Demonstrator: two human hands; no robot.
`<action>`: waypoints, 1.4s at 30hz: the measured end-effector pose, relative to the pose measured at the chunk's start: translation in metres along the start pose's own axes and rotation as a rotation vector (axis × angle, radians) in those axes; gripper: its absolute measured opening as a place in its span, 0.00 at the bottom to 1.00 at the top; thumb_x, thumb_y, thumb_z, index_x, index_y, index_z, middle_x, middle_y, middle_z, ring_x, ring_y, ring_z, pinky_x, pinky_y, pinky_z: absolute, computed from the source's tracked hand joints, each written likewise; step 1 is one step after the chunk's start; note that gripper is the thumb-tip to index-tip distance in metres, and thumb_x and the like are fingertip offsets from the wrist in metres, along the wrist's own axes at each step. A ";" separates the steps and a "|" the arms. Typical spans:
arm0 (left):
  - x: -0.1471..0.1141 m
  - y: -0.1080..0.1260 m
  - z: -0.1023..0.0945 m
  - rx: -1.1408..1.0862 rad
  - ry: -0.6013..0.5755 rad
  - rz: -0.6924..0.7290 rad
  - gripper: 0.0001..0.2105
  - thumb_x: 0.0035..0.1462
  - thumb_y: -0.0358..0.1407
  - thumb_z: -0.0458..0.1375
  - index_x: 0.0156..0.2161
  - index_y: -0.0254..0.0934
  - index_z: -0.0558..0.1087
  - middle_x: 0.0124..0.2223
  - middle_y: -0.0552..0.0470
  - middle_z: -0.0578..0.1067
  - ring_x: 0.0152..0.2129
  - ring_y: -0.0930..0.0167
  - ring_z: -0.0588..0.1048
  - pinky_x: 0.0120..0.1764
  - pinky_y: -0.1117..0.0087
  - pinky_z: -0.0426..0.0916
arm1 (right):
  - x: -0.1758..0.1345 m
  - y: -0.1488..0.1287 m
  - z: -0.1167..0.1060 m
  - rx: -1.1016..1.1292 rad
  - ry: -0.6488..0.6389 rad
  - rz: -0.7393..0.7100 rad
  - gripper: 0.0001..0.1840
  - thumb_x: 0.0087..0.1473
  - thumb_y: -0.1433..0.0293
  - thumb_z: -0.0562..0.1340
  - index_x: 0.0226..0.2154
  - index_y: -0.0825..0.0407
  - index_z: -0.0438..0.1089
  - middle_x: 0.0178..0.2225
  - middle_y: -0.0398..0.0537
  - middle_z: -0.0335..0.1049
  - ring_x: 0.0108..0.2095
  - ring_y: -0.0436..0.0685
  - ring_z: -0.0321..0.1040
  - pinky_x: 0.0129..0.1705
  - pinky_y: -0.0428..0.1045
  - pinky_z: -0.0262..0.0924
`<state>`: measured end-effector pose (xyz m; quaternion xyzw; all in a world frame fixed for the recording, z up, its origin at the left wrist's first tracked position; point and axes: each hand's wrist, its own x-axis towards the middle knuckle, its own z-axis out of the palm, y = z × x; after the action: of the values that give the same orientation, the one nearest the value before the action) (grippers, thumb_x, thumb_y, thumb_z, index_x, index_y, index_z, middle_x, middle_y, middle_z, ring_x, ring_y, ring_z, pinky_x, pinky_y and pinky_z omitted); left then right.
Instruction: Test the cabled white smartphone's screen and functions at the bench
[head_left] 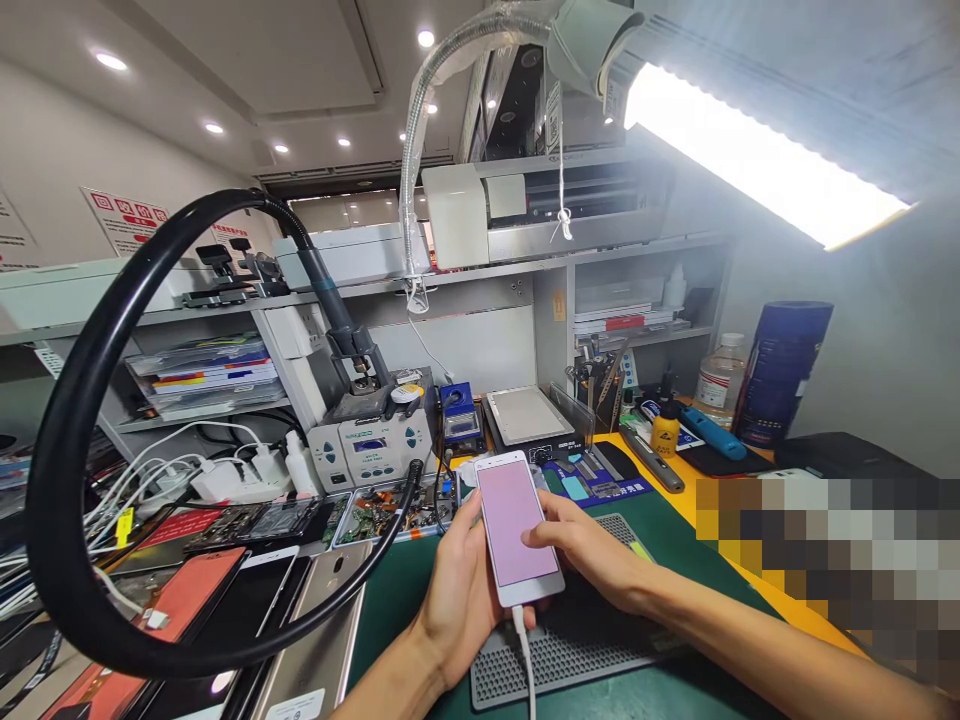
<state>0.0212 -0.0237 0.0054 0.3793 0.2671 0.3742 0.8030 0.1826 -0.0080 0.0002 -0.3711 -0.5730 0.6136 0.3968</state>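
Observation:
A white smartphone with a plain pinkish-lilac screen is held upright, slightly tilted, above the bench. My left hand is closed round its left side and lower back. On the other side my right hand grips the right edge, its thumb resting on the screen and its other fingers hidden behind. A white charging cable is plugged into the bottom of the phone and runs down out of view. Below both hands lies a grey textured repair mat on a green work mat.
A soldering and hot-air station stands at the back left, its thick black hose looping across the left. Several phones, such as a gold one, lie there. A parts tray sits behind my hands. A bright lamp hangs overhead.

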 end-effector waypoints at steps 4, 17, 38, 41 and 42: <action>0.000 -0.001 0.000 -0.022 0.000 0.013 0.32 0.62 0.56 0.46 0.60 0.33 0.64 0.40 0.39 0.74 0.28 0.64 0.74 0.21 0.71 0.65 | 0.000 -0.001 0.001 0.018 0.011 0.022 0.18 0.46 0.69 0.59 0.42 0.53 0.65 0.33 0.45 0.70 0.27 0.54 0.66 0.26 0.49 0.62; 0.003 -0.002 0.000 -0.049 0.004 0.003 0.34 0.61 0.58 0.45 0.58 0.31 0.66 0.35 0.43 0.72 0.24 0.66 0.71 0.20 0.71 0.65 | 0.000 0.002 -0.001 0.006 0.020 -0.002 0.16 0.47 0.71 0.58 0.42 0.53 0.67 0.35 0.46 0.71 0.28 0.53 0.67 0.29 0.47 0.59; 0.003 -0.001 0.002 -0.057 0.032 -0.009 0.33 0.61 0.58 0.46 0.56 0.29 0.66 0.34 0.42 0.73 0.24 0.65 0.71 0.20 0.70 0.63 | 0.000 0.002 -0.001 0.050 -0.022 0.021 0.21 0.49 0.70 0.58 0.47 0.54 0.65 0.32 0.47 0.71 0.25 0.54 0.68 0.23 0.46 0.60; 0.002 -0.001 0.003 -0.057 0.038 -0.012 0.34 0.61 0.58 0.45 0.56 0.29 0.66 0.36 0.40 0.73 0.24 0.66 0.71 0.19 0.71 0.63 | 0.000 0.002 -0.001 0.053 -0.030 0.026 0.20 0.49 0.69 0.57 0.47 0.53 0.65 0.32 0.46 0.71 0.25 0.54 0.68 0.24 0.46 0.59; 0.002 -0.001 0.003 -0.059 0.037 -0.012 0.34 0.61 0.58 0.45 0.57 0.29 0.66 0.36 0.39 0.73 0.24 0.66 0.71 0.19 0.71 0.63 | 0.000 0.002 -0.001 0.052 -0.025 0.025 0.20 0.49 0.69 0.57 0.47 0.53 0.65 0.32 0.46 0.71 0.25 0.54 0.68 0.24 0.46 0.59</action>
<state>0.0248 -0.0238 0.0055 0.3467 0.2729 0.3839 0.8111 0.1833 -0.0071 -0.0016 -0.3600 -0.5572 0.6376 0.3916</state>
